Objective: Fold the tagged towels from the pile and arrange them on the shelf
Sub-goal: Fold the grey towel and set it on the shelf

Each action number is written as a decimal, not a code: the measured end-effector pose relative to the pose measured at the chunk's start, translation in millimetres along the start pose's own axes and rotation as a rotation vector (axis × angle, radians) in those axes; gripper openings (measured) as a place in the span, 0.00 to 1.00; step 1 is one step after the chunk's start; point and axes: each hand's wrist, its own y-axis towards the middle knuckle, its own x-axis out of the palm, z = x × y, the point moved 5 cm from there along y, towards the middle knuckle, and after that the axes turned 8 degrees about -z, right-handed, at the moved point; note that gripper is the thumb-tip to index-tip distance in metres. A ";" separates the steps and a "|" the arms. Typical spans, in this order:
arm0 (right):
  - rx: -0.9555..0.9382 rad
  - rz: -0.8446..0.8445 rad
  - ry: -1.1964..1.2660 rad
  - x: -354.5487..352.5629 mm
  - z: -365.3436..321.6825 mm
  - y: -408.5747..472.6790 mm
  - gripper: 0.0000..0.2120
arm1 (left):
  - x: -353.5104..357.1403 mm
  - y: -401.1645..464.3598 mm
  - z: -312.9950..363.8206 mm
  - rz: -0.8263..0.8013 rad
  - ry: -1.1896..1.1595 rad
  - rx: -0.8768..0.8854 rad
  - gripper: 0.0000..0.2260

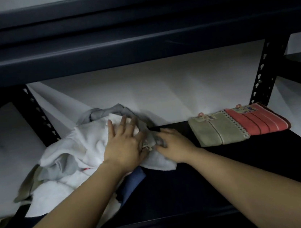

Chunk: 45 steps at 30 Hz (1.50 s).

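Right of the hands, two folded tagged towels, beige (218, 131) and coral (256, 120), lie touching on the shelf (192, 184). Left hand (124, 145) presses flat on the pile (72, 161); right hand (174, 145) pinches a grey towel (153, 138). Most remain unfolded.

I'm looking into a dark metal rack (137, 45), its thick beam crossing the top of my view and two slotted uprights (266, 73) standing left and right. Behind it a plain white wall (161, 86) catches dim, uneven light with slanting shadows. The board (219, 171) below is black.
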 end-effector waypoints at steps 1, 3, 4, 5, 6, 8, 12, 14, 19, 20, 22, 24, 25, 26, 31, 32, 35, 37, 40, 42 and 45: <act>0.025 -0.016 -0.006 13.1 -7.2 3.1 0.28 | 8.2 -3.5 -6.5 -0.051 0.000 -0.026 0.30; 0.069 -0.010 -0.067 33.0 -12.0 5.0 0.32 | 20.9 -7.4 -13.8 -0.092 -0.033 -0.050 0.33; 0.080 -0.001 -0.110 38.3 -12.6 2.5 0.34 | 24.2 -8.1 -16.3 -0.104 -0.052 -0.053 0.35; 0.092 0.005 -0.130 39.5 -12.6 -1.2 0.35 | 26.1 -8.2 -17.5 -0.112 -0.063 -0.051 0.36; 0.092 0.016 -0.142 38.7 -12.1 -4.0 0.34 | 27.8 -8.0 -18.4 -0.115 -0.068 -0.046 0.38; 0.087 0.034 -0.153 33.5 -12.4 -11.0 0.31 | 29.3 -6.9 -20.6 -0.117 -0.080 -0.035 0.40; 0.082 0.050 -0.198 31.1 -9.2 -23.3 0.23 | 28.4 -6.8 -25.8 -0.077 -0.112 -0.037 0.38; 0.094 0.081 -0.210 31.9 -7.8 -31.9 0.20 | 27.8 -7.4 -26.3 -0.059 -0.122 -0.041 0.37; 0.045 0.174 -0.198 30.3 -9.5 -56.3 0.17 | 24.0 -7.9 -27.1 0.004 -0.151 -0.028 0.36; 0.030 0.190 -0.195 29.3 -9.5 -61.8 0.14 | 22.7 -8.3 -28.0 0.015 -0.157 -0.025 0.36; 0.025 0.200 -0.180 26.0 -9.4 -73.0 0.10 | 19.3 -8.9 -29.2 0.042 -0.163 -0.018 0.35; 0.035 0.199 -0.156 22.7 -11.1 -84.8 0.07 | 17.4 -10.4 -30.2 0.084 -0.158 -0.006 0.32; 0.040 0.203 -0.145 21.3 -12.4 -90.6 0.07 | 16.3 -10.9 -30.0 0.109 -0.162 0.000 0.31; 0.042 0.207 -0.134 20.3 -13.8 -96.6 0.06 | 15.9 -11.2 -30.2 0.134 -0.175 0.006 0.28; 0.074 0.213 -0.050 18.5 -18.0 -120.6 0.08 | 14.4 -12.7 -29.2 0.200 -0.280 0.078 0.20; 0.083 0.212 -0.041 18.0 -18.3 -123.4 0.08 | 14.7 -12.8 -29.1 0.211 -0.305 0.093 0.19; 0.109 0.222 -0.007 18.1 -19.1 -128.6 0.10 | 15.0 -12.0 -35.2 0.258 -0.453 0.107 0.19; 0.128 0.232 0.026 14.9 -17.1 -131.6 0.10 | 13.8 -10.5 -42.7 0.271 -0.561 0.125 0.23; 0.152 0.216 0.035 7.3 -11.4 -140.3 0.09 | 14.7 -12.7 -46.9 0.205 -0.574 0.177 0.27; 0.169 0.214 0.023 4.0 -3.6 -149.9 0.08 | 17.7 -17.3 -43.9 0.136 -0.504 0.189 0.30; 0.195 0.226 0.003 2.7 9.5 -167.4 0.07 | 21.7 -24.0 -34.7 0.050 -0.389 0.203 0.36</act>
